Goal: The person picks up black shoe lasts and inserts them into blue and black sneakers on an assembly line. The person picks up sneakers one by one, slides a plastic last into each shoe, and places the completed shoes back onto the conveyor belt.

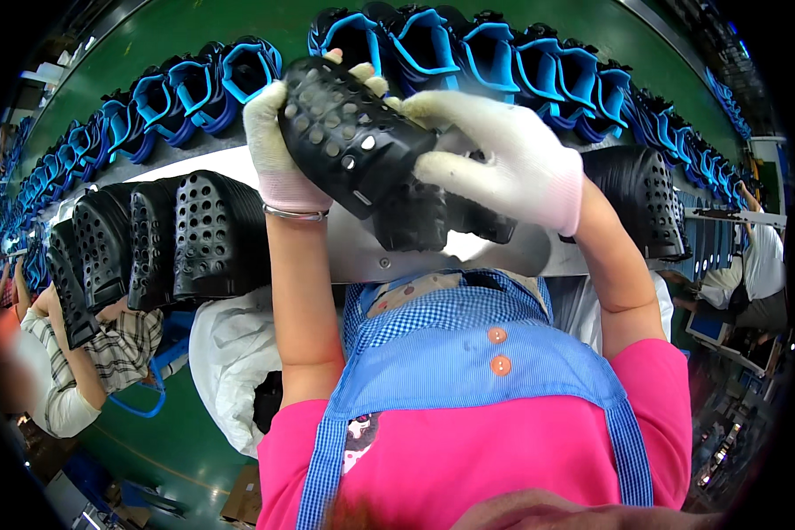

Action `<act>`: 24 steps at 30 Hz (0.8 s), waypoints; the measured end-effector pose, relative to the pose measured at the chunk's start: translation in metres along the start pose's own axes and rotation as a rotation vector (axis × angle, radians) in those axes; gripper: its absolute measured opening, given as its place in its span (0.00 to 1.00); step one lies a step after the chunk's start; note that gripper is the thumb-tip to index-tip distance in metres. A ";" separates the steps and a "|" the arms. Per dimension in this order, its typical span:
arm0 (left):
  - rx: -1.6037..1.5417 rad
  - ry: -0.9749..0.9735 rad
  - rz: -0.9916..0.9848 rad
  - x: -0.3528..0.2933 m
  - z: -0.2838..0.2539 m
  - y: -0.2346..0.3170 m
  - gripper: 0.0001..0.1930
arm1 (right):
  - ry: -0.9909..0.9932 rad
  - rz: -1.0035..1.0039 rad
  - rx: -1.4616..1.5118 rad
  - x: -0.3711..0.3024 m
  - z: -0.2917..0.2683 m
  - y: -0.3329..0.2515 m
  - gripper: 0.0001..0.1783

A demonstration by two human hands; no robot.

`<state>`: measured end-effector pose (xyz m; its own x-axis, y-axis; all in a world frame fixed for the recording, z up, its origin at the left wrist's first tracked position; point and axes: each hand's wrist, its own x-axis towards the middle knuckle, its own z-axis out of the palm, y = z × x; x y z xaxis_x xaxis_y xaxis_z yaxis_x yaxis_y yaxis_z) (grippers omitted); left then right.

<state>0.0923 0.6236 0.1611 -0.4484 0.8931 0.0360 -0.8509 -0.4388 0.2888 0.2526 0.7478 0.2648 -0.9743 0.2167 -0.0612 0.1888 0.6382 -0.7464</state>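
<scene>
A black, shoe-shaped shell with round holes (349,132) is held up over the work surface. My left hand (269,146), in a whitish glove, wraps round its far left side, fingertips showing past the far edge. My right hand (503,163), gloved too, grips the shell's right end, its thumb on the near side and fingers over the top. Just below the shell lie more black moulded pieces (412,218), partly covered by it and by my right hand. Whether these are joined to the held shell I cannot tell.
Nested stacks of black perforated shells stand at the left (212,234) and at the right (645,203). Beyond the metal work surface (362,261), rows of black and blue boots (424,44) curve across. A co-worker's arm and plaid sleeve (119,353) show at the far left.
</scene>
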 end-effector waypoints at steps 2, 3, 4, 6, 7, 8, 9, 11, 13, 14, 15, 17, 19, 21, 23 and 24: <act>0.098 0.142 0.101 0.004 -0.001 -0.001 0.32 | -0.001 0.031 -0.064 0.012 0.004 0.006 0.25; 0.127 0.209 0.150 0.007 -0.006 -0.001 0.31 | -0.032 0.086 -0.067 0.018 0.004 0.005 0.25; 0.155 0.276 0.199 0.013 -0.012 0.000 0.30 | -0.062 0.141 -0.071 0.023 0.004 0.003 0.26; 0.242 0.298 0.276 0.022 -0.019 -0.002 0.27 | -0.003 0.140 -0.194 0.038 0.013 0.013 0.31; 0.259 0.335 0.297 0.026 -0.020 -0.004 0.27 | -0.006 0.145 -0.281 0.046 0.015 0.015 0.32; 0.276 0.370 0.318 0.029 -0.020 -0.005 0.26 | -0.007 0.151 -0.367 0.051 0.017 0.017 0.33; 0.277 0.345 0.362 0.032 -0.026 -0.004 0.23 | 0.014 0.143 -0.390 0.054 0.020 0.020 0.32; 0.340 0.401 0.401 0.041 -0.034 -0.002 0.21 | -0.026 0.184 -0.439 0.061 0.017 0.018 0.29; 0.336 0.449 0.406 0.045 -0.031 -0.001 0.16 | -0.033 0.179 -0.471 0.067 0.017 0.018 0.27; 0.305 0.468 0.400 0.050 -0.033 -0.002 0.16 | -0.021 0.151 -0.480 0.070 0.018 0.018 0.26; 0.274 0.485 0.393 0.056 -0.037 -0.004 0.16 | -0.008 0.125 -0.489 0.072 0.020 0.018 0.26; 0.279 0.551 0.342 0.065 -0.045 -0.006 0.16 | -0.002 0.107 -0.548 0.077 0.023 0.020 0.24; 0.396 0.591 0.283 0.068 -0.050 -0.005 0.18 | -0.012 0.058 -0.620 0.084 0.020 0.024 0.24; 0.655 0.609 0.328 0.066 -0.058 -0.006 0.22 | -0.063 0.033 -0.702 0.096 0.005 0.031 0.24; 0.959 0.659 0.349 0.061 -0.069 -0.008 0.18 | -0.138 0.134 -0.574 0.111 -0.017 0.040 0.27; 1.221 0.607 0.451 0.059 -0.089 -0.012 0.17 | -0.175 0.155 -0.513 0.124 -0.025 0.049 0.28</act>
<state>0.0523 0.6727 0.0749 -0.9215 0.3873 0.0273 0.0162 -0.0319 0.9994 0.1446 0.8246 0.2375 -0.9280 0.2385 -0.2864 0.3243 0.8954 -0.3051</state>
